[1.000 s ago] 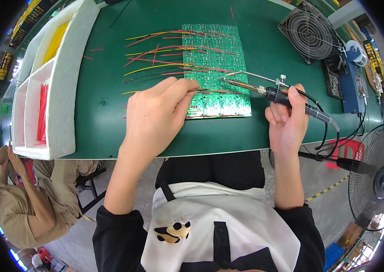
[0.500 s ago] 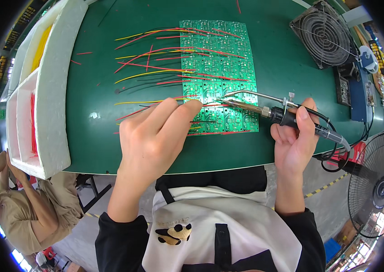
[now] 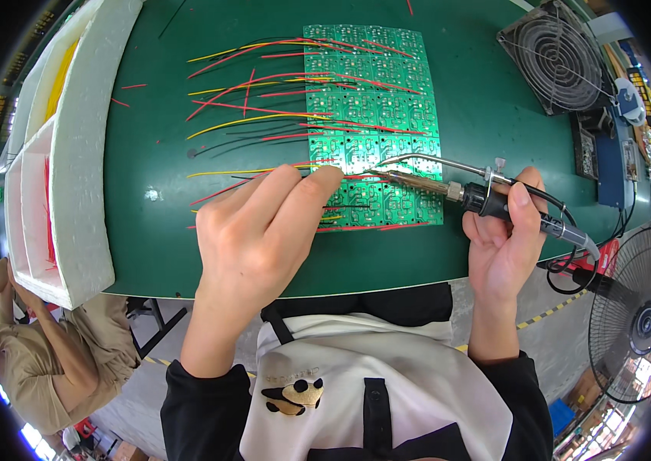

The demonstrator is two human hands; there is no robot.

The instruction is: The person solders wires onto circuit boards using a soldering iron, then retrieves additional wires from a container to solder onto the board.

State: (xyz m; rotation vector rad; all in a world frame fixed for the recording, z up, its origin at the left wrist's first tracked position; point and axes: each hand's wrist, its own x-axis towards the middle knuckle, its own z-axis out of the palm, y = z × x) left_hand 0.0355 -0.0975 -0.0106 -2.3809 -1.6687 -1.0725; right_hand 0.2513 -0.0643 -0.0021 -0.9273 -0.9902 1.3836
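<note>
A panel of green circuit boards (image 3: 410, 107) lies on the green table. Red, yellow and black wires (image 3: 241, 119) run across its left part and stick out to the left in rows. My left hand (image 3: 252, 238) is closed in a pinch over the panel's left edge, on a thin wire whose end reaches the iron's tip; the fingers hide its colour. Wrapped round the black handle of a soldering iron (image 3: 483, 201) is my right hand (image 3: 506, 242). The iron's tip touches down or hovers just above the board, below a thin curved metal feed tube (image 3: 433, 158).
A white foam tray (image 3: 87, 192) with compartments of yellow and red wires stands at the left. A square fan (image 3: 559, 61) and a blue box (image 3: 609, 165) are at the right. Beyond the edge are a round floor fan (image 3: 644, 326) and another person (image 3: 64, 361).
The view has shifted slightly, so table things sit a little differently in it. Both hands keep their grips, and the iron's tip stays at almost the same spot on the board.
</note>
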